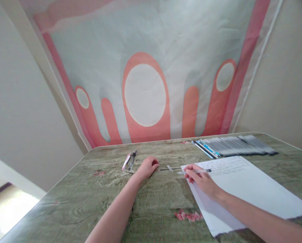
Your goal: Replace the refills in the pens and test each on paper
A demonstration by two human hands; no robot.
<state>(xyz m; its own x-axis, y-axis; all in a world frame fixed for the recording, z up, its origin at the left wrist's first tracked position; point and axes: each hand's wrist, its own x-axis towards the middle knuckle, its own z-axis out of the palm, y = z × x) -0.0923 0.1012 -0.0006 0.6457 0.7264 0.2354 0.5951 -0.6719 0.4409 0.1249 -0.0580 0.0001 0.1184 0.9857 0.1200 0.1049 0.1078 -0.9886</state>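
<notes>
My right hand (pixel 197 176) is closed around a clear pen (pixel 203 171), whose tip points left past the edge of a large white sheet (pixel 242 189). Rows of small writing run along the sheet's far part. Left of that pen, a small clear cap (pixel 169 168) lies on the table. My left hand (pixel 149 166) rests on the wood-patterned table with its fingers curled; whether anything is under them is hidden. Just left of it lie a pink-and-white pen (pixel 126 161) and dark-and-clear pens (pixel 132 160).
A long row of clear pens (pixel 239 145) lies at the back right, with blue and black pens (pixel 206 149) at its left end. The table (pixel 72 209) has printed pink flowers and meets a pink-and-grey wall covering (pixel 146 133) behind.
</notes>
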